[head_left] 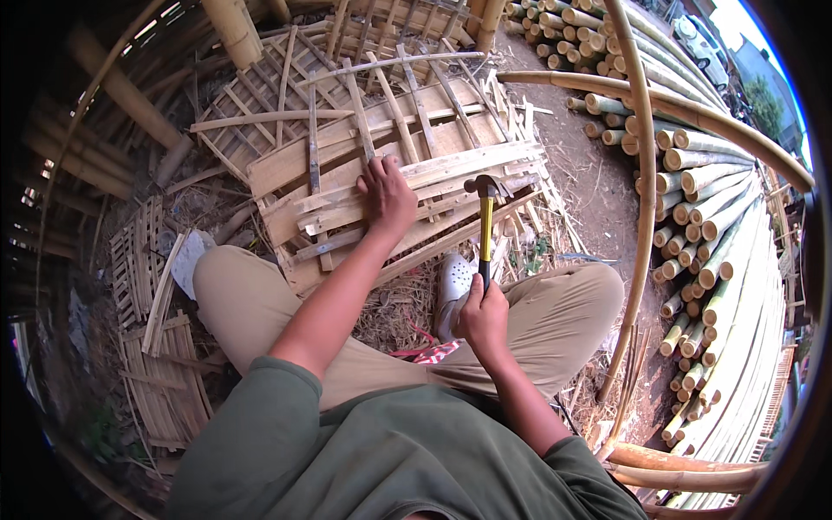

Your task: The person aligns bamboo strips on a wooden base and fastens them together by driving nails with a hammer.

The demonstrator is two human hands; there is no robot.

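Observation:
My left hand [386,196] presses flat on a panel of bamboo slats [451,165] lying in front of my knees; I cannot see anything gripped in it. My right hand [483,316] is shut on the handle of a hammer [485,221] with a yellow and black handle. Its dark head hovers just above the slats, a little right of my left hand. I sit with both knees spread, a white clog [452,286] between them.
Stacked bamboo poles [711,217] fill the right side. A long bent bamboo strip [643,199] arcs past my right knee. More slat panels [160,364] lie at the left, and lattice frames [286,95] behind the panel.

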